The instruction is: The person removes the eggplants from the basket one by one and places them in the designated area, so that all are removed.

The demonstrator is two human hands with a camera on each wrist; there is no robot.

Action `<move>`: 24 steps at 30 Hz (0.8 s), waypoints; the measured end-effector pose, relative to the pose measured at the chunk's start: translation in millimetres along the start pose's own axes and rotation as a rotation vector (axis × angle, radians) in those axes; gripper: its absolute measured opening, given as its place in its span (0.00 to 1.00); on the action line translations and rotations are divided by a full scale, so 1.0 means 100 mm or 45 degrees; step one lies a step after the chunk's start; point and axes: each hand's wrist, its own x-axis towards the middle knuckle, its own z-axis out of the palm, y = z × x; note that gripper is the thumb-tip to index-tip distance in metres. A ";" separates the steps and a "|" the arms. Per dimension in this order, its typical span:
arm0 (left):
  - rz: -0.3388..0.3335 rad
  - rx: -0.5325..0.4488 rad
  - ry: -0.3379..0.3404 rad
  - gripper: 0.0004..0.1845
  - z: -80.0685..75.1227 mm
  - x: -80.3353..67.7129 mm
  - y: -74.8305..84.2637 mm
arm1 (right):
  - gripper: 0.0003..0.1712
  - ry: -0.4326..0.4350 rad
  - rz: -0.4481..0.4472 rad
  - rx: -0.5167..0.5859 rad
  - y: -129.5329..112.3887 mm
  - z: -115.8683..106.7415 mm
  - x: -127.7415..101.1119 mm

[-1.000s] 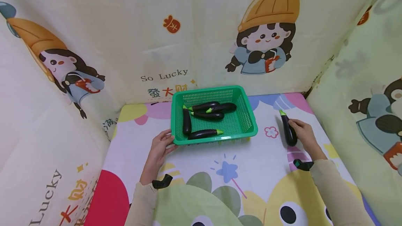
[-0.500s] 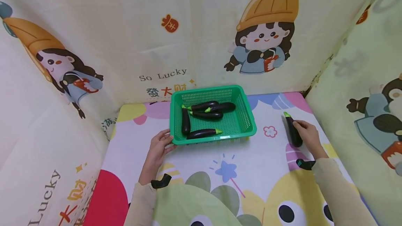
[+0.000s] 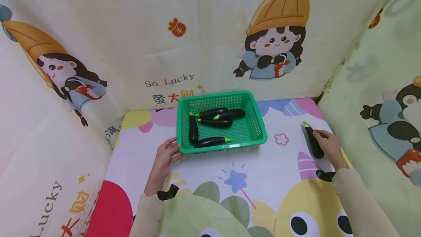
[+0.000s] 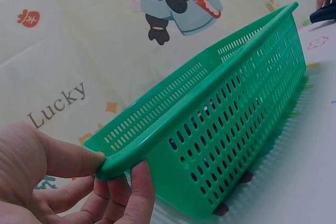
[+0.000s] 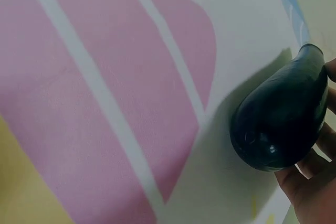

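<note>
Presently held: right hand (image 3: 330, 146), fingers curled round a dark purple eggplant (image 3: 314, 142), green stem pointing away from the body, blunt end toward the wrist; eggplant lying on the printed table mat (image 3: 269, 171), well to the right of the basket. Wrist view: rounded blunt end of eggplant (image 5: 283, 124) low over a pink patch of mat, fingertips (image 5: 310, 182) wrapped beneath it; contact with the mat not certain.

Left hand (image 3: 165, 155), pinching the near left corner of a green plastic basket (image 3: 260, 127); wrist view: thumb above and fingers (image 4: 137, 195) below the rim of the basket (image 4: 236, 114), perforated side wall running away to the right.

Contents of basket: five eggplants. One (image 3: 193, 129) along the left wall, stem to the rear; one (image 3: 212, 141) along the near wall, stem to the right; three (image 3: 217, 117) clustered at the rear, overlapping.

Basket standing flat on the mat, near the back of the table. Black strap (image 3: 167, 194) at the left wrist, another (image 3: 325, 175) at the right; beige sleeves on both arms. Cartoon-print fabric walls (image 3: 131, 39) at the back and on both sides.
</note>
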 end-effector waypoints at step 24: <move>0.005 -0.018 0.008 0.25 -0.01 0.02 -0.04 | 0.34 0.108 -0.098 -0.169 0.09 0.09 0.07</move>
